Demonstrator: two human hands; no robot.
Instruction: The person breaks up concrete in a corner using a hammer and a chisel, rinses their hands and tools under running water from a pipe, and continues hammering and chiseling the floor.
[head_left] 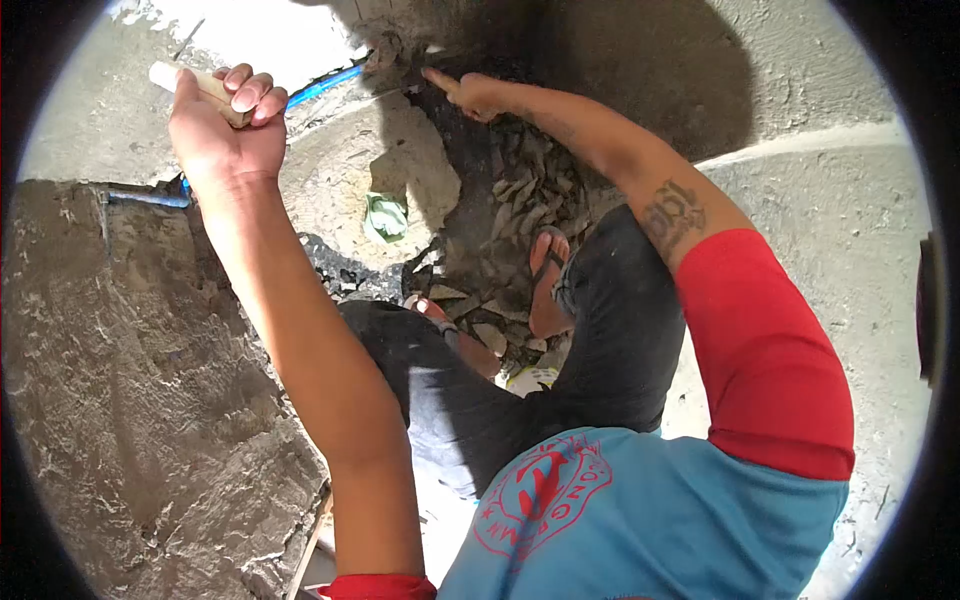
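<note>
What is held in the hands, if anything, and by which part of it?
The left hand holds a pale stick near its darker end; the other end sticks out past the thumb. Whether the right hand holds anything cannot be told.

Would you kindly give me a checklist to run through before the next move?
1. Grip on the short, pale, cylindrical stick: ok; the left hand is curled around it.
2. Hand protection: not ok; that hand and the right hand are bare.
3. Right fingertip's contact with the rough grey surface: cannot tell; the view does not settle it.
4. Slender bright-blue pipe firmly fixed: cannot tell; its right end meets a shadowed patch.
5. Footing: not ok, I'd judge; the sandalled right foot is among jagged grey rubble.
</note>
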